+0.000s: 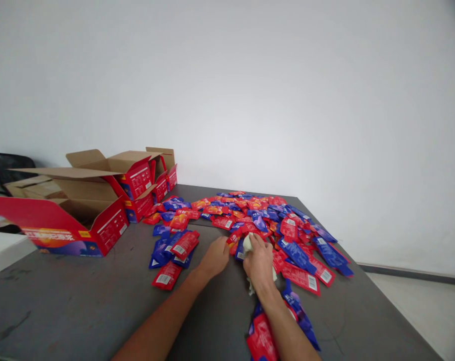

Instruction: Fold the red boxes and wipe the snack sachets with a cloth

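Note:
My left hand (216, 256) is closed at the near edge of the pile, its fingertips on a red packet (233, 239). Just to its right, my right hand (260, 259) is closed around a crumpled white cloth (247, 244), which shows on both sides of the fingers. Around and beyond both hands spreads a heap of flat red and blue packets (290, 228). A smaller group of packets (174, 250) lies left of my left hand. More packets (263, 337) lie under and beside my right forearm.
Open red cartons (112, 225) with brown insides stand along the left of the dark table (144, 311), flaps spread. A black chair (11, 168) is behind them at far left. A white wall (250, 100) rises behind the table, and pale floor (411, 296) shows at right.

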### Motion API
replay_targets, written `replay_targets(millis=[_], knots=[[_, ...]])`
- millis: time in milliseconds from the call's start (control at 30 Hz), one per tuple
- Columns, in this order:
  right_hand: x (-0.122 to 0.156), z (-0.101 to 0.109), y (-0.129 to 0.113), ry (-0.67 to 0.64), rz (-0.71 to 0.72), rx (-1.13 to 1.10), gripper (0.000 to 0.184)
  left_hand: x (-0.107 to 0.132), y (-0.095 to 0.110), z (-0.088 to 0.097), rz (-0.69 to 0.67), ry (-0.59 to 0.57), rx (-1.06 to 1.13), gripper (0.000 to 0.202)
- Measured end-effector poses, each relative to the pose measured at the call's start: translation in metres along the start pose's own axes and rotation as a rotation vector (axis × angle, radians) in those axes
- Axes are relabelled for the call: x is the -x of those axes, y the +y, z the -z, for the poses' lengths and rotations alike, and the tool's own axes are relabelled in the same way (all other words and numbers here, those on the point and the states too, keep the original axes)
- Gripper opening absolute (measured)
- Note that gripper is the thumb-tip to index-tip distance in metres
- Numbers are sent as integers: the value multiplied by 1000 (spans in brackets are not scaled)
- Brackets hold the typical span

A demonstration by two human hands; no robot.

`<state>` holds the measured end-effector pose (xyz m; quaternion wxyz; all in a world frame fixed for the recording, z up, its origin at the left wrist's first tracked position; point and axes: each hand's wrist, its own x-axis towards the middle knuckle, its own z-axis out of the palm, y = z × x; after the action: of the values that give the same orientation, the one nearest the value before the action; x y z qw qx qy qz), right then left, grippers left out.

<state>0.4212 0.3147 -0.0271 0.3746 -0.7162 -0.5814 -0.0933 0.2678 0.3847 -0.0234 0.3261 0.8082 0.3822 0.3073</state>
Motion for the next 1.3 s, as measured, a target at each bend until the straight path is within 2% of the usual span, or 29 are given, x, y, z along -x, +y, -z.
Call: replay_targets(millis=[67,133,167,233,333,400,567,667,733,967,1100,1200,1300], knots=[[2,0,-7,-2,64,-52,62,6,-2,10,50,8,425,28],[6,-1,-16,-21,142,-133,65,11,-2,18,112,-36,847,42],[9,-1,-21,-40,184,-176,66,13,-1,21,131,-60,1008,52],[14,-1,-31,-106,279,-250,71,15,1,28,138,-105,1197,70],[20,-1,-43,-230,416,-300,78,16,1,36,123,-171,1275,87],[20,-1,-45,-248,433,-301,78,17,-1,39,121,-219,1278,91],[13,-5,-32,-51,277,-255,71,22,-1,36,119,-442,1283,93],[12,-7,-26,10,241,-237,66,24,3,32,105,-502,1301,94],[13,-8,-28,-21,268,-240,68,23,3,31,102,-463,1299,95],[21,4,-60,-284,430,-250,85,15,-13,41,98,-248,1309,97],[24,7,-67,-363,486,-267,87,11,-13,43,181,-113,1379,80],[24,2,-59,-294,443,-324,83,8,-11,40,213,-21,1362,61],[20,-2,-47,-112,280,-370,73,6,-13,37,174,98,1337,51]])
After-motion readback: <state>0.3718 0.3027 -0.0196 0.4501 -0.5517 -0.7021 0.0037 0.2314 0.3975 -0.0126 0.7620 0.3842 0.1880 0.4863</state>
